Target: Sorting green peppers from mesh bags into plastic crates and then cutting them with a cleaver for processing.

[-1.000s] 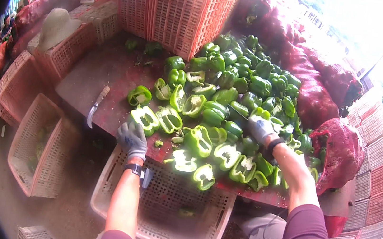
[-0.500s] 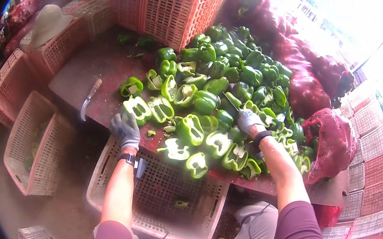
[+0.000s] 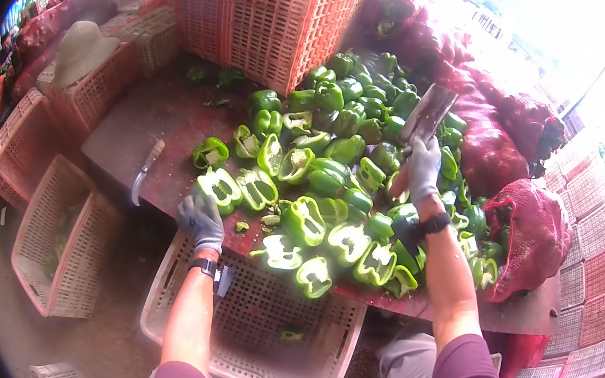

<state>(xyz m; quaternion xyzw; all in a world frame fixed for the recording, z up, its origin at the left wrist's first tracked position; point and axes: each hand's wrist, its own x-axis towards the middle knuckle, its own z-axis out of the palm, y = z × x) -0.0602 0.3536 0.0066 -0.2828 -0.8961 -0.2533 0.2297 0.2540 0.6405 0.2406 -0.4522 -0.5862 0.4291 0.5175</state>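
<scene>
My right hand (image 3: 423,166), in a grey glove, is closed around a broad-bladed knife (image 3: 430,112). Its wide, shiny blade points away from me over the heap of whole green bell peppers (image 3: 356,93). By the table's near edge, my gloved left hand (image 3: 200,220) has its fingers laid out against the lower side of a halved pepper (image 3: 219,190), not gripping it. More cut halves, such as one pepper half (image 3: 304,221) with pale seeds showing, lie between my hands. Part of the knife handle is hidden in my right hand.
A small curved knife (image 3: 148,170) lies on the table (image 3: 126,122) at the left. Beneath the near edge is a plastic crate (image 3: 243,367) with a pepper piece inside. Stacked red crates (image 3: 263,18) stand behind, and red mesh sacks (image 3: 530,240) line the right.
My right hand has lifted and turned the knife, so the blade's broad side now shows above the heap. My left hand has stayed near the same pepper half. The view has shifted slightly.
</scene>
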